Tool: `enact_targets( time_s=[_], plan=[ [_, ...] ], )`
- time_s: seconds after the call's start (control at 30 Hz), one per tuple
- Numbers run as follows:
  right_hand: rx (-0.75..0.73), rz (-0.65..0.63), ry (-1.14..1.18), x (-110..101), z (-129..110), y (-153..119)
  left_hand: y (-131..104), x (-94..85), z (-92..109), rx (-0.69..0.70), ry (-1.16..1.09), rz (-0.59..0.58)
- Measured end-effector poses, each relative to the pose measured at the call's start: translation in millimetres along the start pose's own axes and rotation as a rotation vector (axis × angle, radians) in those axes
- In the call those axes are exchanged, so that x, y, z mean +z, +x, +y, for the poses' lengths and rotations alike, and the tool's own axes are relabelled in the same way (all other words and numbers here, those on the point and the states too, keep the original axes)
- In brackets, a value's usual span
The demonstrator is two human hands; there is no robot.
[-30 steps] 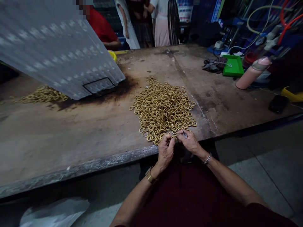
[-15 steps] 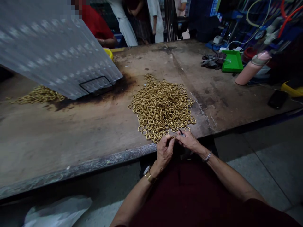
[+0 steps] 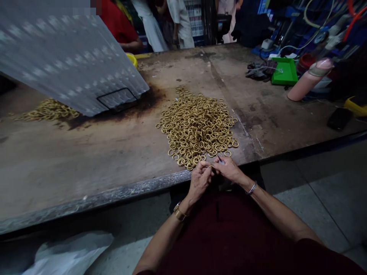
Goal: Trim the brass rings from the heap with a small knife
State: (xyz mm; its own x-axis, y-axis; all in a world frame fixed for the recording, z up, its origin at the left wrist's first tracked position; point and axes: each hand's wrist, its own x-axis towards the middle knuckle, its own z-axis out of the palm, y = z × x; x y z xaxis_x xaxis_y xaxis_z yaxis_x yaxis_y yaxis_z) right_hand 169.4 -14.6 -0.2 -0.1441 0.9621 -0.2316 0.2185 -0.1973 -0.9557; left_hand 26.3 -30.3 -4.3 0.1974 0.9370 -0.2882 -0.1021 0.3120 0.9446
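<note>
My left hand (image 3: 200,178) is closed at the table's front edge, with a gold-coloured ring (image 3: 211,166) pinched between its thumb and fingers. Just to the right, my right hand (image 3: 231,170) grips a small tool (image 3: 220,160) whose dark, pointed tip sticks up past the fingers; its kind I cannot make out. Both sets of fingertips meet around the ring, which they partly cover. Right beyond them a heap of gold-coloured rings (image 3: 197,124) spreads over the wooden table (image 3: 114,152).
A grey ribbed panel (image 3: 77,65) leans over the left side, near a second ring pile (image 3: 47,110). To the right are a green tray (image 3: 283,72), a pink cylinder (image 3: 309,80) and a dark phone-like object (image 3: 340,119). A person in a red sleeve (image 3: 120,26) is behind the panel.
The view has shifted slightly. My left hand has turned a little around the ring, its fingers more curled; my right hand keeps its hold on the tool. People in the background have moved.
</note>
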Motion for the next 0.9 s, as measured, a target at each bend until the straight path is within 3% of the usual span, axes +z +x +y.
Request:
enact_targets(
  time_s=[0.3,0.47,0.53,0.67,0.77,0.9],
  plan=[
    [-0.058,-0.022,-0.049,-2.7,-3.7,-2.6,-6.4,-1.1,0.4,-0.01,-0.07,-0.012],
    [-0.066,-0.036,-0.134,-6.1,-2.6,-6.1,-7.1,-4.6,-6.3,-0.052,-0.236,-0.093],
    [-0.084,0.057,-0.225,-14.7,-0.7,-3.9,-8.0,-6.7,-5.7,-0.085,-0.334,-0.137],
    [-0.107,0.392,-0.511,-41.7,5.9,5.1,-10.0,-12.3,-1.4,-0.21,-0.497,-0.269],
    [-0.082,0.412,-0.75,-52.9,10.6,8.8,-10.5,-15.2,-0.2,-0.278,-0.589,-0.339],
    [-0.04,0.347,-0.978,-45.9,10.8,7.5,-11.9,-15.2,-4.0,-0.351,-0.665,-0.431]
  ],
)
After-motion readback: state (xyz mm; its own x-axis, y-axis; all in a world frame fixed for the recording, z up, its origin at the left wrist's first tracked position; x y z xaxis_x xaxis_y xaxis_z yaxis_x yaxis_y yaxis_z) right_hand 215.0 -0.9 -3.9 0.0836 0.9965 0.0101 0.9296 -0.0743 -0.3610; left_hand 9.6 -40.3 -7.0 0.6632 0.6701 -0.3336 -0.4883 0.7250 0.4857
